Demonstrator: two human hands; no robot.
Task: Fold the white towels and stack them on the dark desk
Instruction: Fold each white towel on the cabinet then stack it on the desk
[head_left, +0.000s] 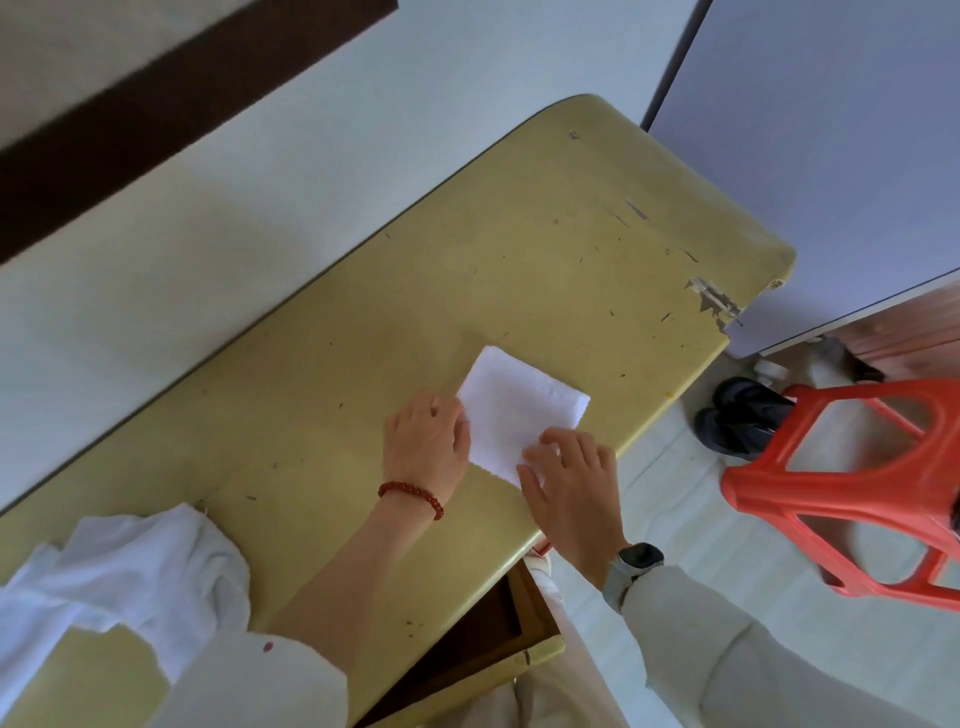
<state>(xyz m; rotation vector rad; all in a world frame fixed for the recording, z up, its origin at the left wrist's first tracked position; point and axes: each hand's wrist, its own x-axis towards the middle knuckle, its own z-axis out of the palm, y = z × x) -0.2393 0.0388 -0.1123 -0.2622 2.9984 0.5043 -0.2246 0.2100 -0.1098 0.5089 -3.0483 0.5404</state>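
A small white towel (519, 410), folded into a square, lies flat on the yellowish desk (519, 249) near its front edge. My left hand (423, 441), with a red bead bracelet on the wrist, rests at the towel's left edge with curled fingers touching it. My right hand (571, 483), with a watch on the wrist, presses flat on the towel's near corner. A heap of unfolded white towels (130, 577) lies at the desk's left end.
A red plastic stool (852, 488) stands on the floor to the right, with dark shoes (737, 415) behind it. A blue-grey panel (810, 156) rises past the desk's far end. The white wall runs along the desk's far side. An open drawer (467, 654) shows under the desk front.
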